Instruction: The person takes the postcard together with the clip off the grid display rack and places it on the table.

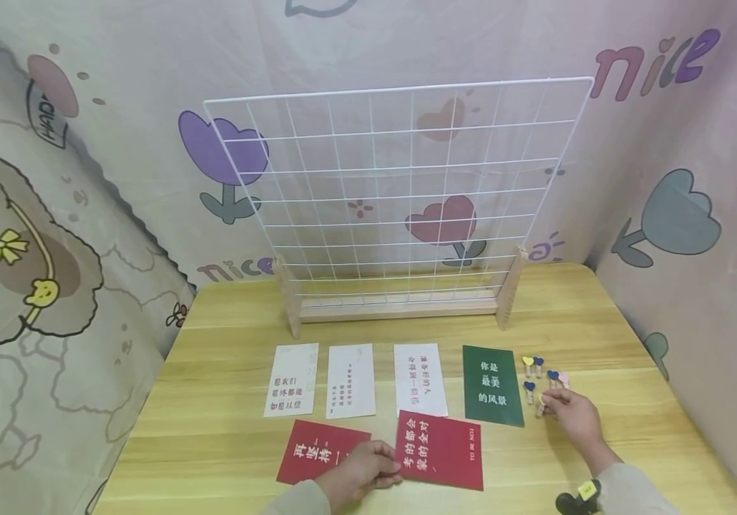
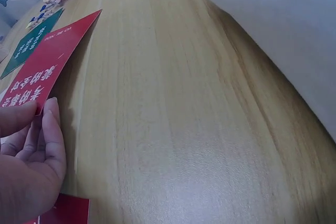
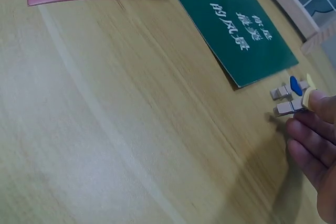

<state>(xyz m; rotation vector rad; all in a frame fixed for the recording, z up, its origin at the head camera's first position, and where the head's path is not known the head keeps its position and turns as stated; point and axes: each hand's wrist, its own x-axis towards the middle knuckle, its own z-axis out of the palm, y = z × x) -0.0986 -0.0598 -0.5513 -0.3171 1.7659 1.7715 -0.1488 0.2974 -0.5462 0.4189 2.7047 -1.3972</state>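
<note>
My left hand [image 1: 360, 471] pinches the lower left corner of a red card [image 1: 441, 450] with white lettering; in the left wrist view the card [image 2: 47, 59] is tilted up off the table between thumb and fingers. My right hand [image 1: 576, 420] pinches a small wooden clothespin [image 1: 540, 409] topped with a yellow heart, seen closer as the clothespin [image 3: 286, 108] in the right wrist view. Several other heart-topped clothespins [image 1: 529, 391], blue, yellow and pink, lie just beyond the right fingers. A green card [image 1: 494, 386] lies left of them.
Another red card [image 1: 317, 452] lies partly behind my left hand. Three white cards [image 1: 291, 379] lie in a row farther back. Behind them a white wire grid [image 1: 394, 193] stands upright in a wooden base [image 1: 401, 311]. Printed curtains [image 1: 85, 214] enclose the wooden table [image 1: 214, 400].
</note>
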